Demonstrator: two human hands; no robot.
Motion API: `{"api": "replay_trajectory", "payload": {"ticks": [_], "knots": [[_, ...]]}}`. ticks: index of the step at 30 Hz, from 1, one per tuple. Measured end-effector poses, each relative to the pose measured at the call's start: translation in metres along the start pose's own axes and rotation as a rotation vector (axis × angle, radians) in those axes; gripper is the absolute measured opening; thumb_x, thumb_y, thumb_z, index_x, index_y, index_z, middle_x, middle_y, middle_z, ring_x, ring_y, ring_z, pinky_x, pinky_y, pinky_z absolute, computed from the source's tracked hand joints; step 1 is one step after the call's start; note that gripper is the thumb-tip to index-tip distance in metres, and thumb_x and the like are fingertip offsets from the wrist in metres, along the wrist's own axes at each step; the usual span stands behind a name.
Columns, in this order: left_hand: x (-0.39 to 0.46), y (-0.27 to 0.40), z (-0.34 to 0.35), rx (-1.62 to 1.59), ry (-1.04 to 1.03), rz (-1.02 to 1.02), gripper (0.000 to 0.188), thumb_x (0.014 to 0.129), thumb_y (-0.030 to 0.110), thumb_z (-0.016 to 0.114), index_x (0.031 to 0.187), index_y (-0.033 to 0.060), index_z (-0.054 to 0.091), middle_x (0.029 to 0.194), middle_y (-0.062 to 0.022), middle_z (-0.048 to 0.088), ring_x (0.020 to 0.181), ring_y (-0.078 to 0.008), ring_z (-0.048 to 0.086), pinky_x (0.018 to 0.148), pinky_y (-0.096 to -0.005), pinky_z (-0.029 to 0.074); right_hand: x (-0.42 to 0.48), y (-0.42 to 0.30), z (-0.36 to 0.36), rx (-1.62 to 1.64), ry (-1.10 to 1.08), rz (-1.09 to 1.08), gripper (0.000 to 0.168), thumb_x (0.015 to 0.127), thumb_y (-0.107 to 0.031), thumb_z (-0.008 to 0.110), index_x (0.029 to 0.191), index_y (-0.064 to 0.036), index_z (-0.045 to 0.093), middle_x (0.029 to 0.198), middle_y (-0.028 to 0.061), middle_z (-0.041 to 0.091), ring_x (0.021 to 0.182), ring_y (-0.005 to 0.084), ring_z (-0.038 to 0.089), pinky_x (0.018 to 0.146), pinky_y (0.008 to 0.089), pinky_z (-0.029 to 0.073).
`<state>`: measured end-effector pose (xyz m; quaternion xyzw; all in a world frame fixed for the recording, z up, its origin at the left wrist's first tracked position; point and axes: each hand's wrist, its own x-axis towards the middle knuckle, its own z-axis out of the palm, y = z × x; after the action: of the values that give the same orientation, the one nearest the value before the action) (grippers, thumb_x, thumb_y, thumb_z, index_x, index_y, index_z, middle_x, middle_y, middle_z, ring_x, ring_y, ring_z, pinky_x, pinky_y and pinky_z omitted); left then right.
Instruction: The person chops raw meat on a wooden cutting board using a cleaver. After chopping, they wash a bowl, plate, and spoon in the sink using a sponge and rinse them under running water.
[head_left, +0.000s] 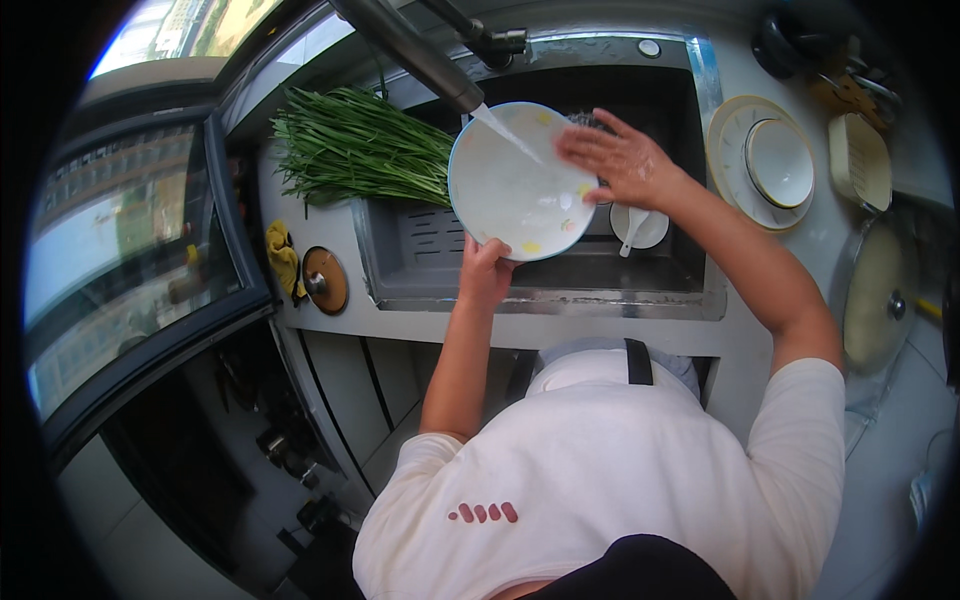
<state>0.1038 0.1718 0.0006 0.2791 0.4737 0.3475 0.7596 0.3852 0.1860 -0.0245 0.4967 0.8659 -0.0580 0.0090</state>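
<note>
My left hand (487, 268) grips the lower rim of a large white plate (510, 195) with a blue edge and small painted flowers. The plate is held tilted over the sink (645, 281). Water from the metal faucet (431, 64) runs onto its face. My right hand (619, 161) is spread at the plate's right side, its fingers blurred over the rim; I cannot tell whether they touch it. Below that hand, a small white bowl (651, 231) with a white spoon (634, 229) sits in the sink, partly hidden by the plate.
A bundle of green leafy stalks (360, 146) lies across the sink's left side. Stacked plates (724, 161) with a bowl (781, 163) stand on the right counter near a plastic basket (859, 161) and a lidded pan (874, 300). A glass lid (328, 281) and yellow cloth (279, 251) are at left.
</note>
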Motion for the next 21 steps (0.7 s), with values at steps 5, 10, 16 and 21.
{"api": "replay_trajectory", "payload": {"ticks": [5, 10, 16, 21], "knots": [[0.003, -0.001, 0.006, -0.073, 0.034, -0.020, 0.069, 0.068, -0.001, 0.045, 0.136, -0.0001, 0.033, 0.124, -0.0189, 0.051, 0.111, -0.0360, 0.058, 0.086, -0.0545, 0.054, 0.058, 0.034, 0.022, 0.176, 0.410, 0.424, 0.082, 0.093, -0.065, 0.037, 0.154, -0.019, 0.011, 0.161, 0.0017, 0.011, 0.148, 0.0163, 0.008, 0.121, 0.0398, 0.004], [0.004, -0.012, -0.009, 0.281, 0.135, 0.111, 0.088, 0.067, -0.002, 0.045, 0.149, 0.0101, 0.014, 0.135, -0.0126, 0.036, 0.122, -0.0261, 0.045, 0.092, -0.0371, 0.049, 0.132, 0.054, 0.013, 0.839, 0.566, 0.388, 0.086, 0.094, -0.063, 0.038, 0.153, -0.012, 0.003, 0.160, 0.0130, 0.002, 0.148, 0.0272, 0.003, 0.120, 0.0412, 0.009], [0.004, -0.024, -0.024, 0.313, 0.197, 0.349, 0.098, 0.064, -0.004, 0.046, 0.152, 0.0144, 0.008, 0.142, -0.0113, 0.027, 0.130, -0.0237, 0.033, 0.109, -0.0354, 0.028, 0.179, 0.022, 0.007, 0.976, 0.629, 0.533, 0.086, 0.099, -0.051, 0.039, 0.150, 0.004, -0.003, 0.157, 0.0271, -0.006, 0.146, 0.0393, -0.001, 0.119, 0.0397, 0.008], [0.008, -0.021, -0.018, 0.485, 0.137, 0.496, 0.098, 0.067, -0.009, 0.047, 0.152, 0.0156, 0.007, 0.138, -0.0088, 0.035, 0.125, -0.0217, 0.038, 0.105, -0.0311, 0.031, 0.152, 0.003, -0.001, 0.865, 0.606, 0.441, 0.085, 0.095, -0.059, 0.039, 0.154, -0.011, 0.001, 0.160, 0.0173, -0.002, 0.148, 0.0346, -0.001, 0.119, 0.0470, 0.007]]}}
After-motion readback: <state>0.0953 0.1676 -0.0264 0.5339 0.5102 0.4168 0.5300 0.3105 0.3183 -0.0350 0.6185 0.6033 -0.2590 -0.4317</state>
